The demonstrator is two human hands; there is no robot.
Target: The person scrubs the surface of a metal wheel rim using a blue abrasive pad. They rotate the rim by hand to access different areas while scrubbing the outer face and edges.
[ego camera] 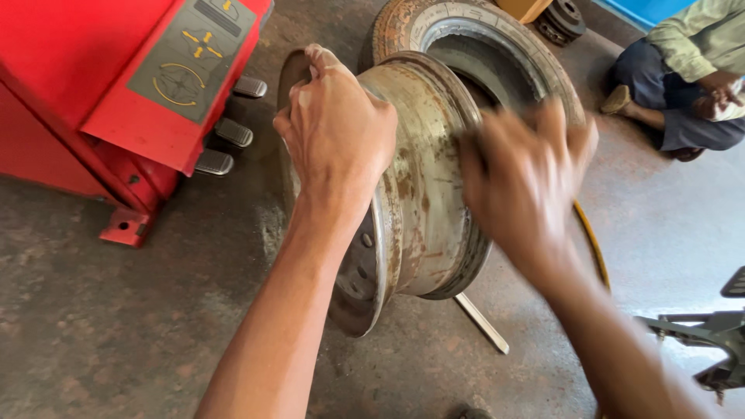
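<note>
Steel wheel rim point(419, 178) stands upright on its edge on the concrete floor point(116, 326), w/ a tyre point(497, 46) just behind it, already apart from the rim. Your left hand point(337, 132) has fingers clamped over the rim's top edge. Your right hand point(524, 182) (blurred) rests on the far flange; finger state can't be told. Red tyre machine point(101, 85) stands to the left, a seated person point(691, 77) behind.
</note>
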